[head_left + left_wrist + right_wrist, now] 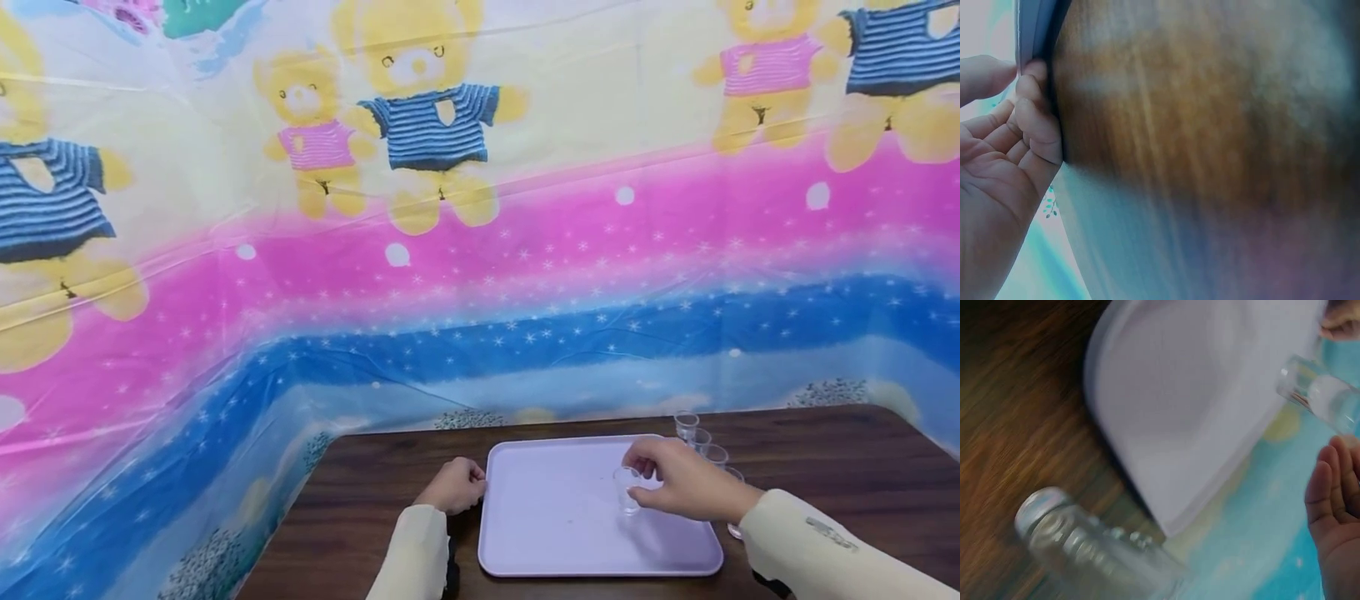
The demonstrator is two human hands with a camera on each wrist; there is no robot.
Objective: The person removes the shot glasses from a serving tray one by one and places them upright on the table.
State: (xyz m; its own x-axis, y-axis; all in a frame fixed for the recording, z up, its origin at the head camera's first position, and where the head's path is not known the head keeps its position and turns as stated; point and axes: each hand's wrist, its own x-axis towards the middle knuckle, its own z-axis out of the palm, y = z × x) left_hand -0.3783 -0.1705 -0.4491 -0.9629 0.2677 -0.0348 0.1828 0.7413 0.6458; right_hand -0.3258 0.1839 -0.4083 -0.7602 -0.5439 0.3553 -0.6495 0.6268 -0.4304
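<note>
A small clear glass [627, 493] is pinched between the thumb and fingers of my right hand [678, 482], over the right part of the pale lilac tray [555, 508]. In the right wrist view the glass [1317, 394] appears tilted at the fingertips, and most of the hand [1338, 519] is cut off by the frame. My left hand [453, 485] grips the tray's left edge. The left wrist view has the thumb on one side of the tray rim [1036, 31] and curled fingers of the hand [1007, 150] on the other.
Several more clear glasses [700, 438] stand in a row on the dark wooden table [360, 492], right of the tray, partly hidden by the right arm. Behind the table hangs a bear-printed cloth [525, 267].
</note>
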